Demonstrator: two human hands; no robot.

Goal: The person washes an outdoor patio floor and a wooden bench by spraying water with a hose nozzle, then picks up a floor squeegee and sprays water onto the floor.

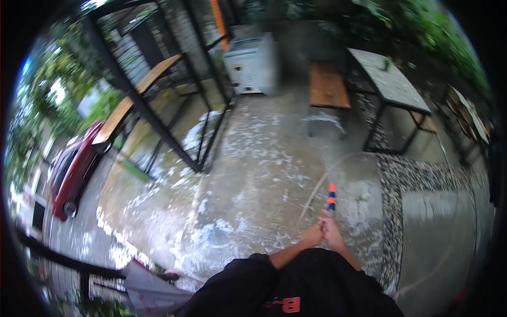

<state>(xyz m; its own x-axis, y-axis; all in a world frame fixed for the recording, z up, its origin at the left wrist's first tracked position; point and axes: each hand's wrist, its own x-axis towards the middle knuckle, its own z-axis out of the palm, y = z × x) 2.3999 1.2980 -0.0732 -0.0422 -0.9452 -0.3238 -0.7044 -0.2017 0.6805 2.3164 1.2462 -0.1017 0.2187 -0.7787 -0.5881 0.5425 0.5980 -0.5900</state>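
Observation:
An orange and dark blue hose nozzle points forward over the wet concrete floor. My right hand is closed around its rear end. Pressed against it is my left hand, also closed, at the back of the nozzle where the fingers partly hide what they grip. A pale, see-through hose arcs over the floor just ahead of my hands. White foam lies in patches across the concrete, thickest to the left.
Ahead stand a wooden bench and a light-topped table with black legs. A white chest-like appliance is at the back. Black metal framing rises on the left, beyond which a red car is parked. Pebble strips border the right.

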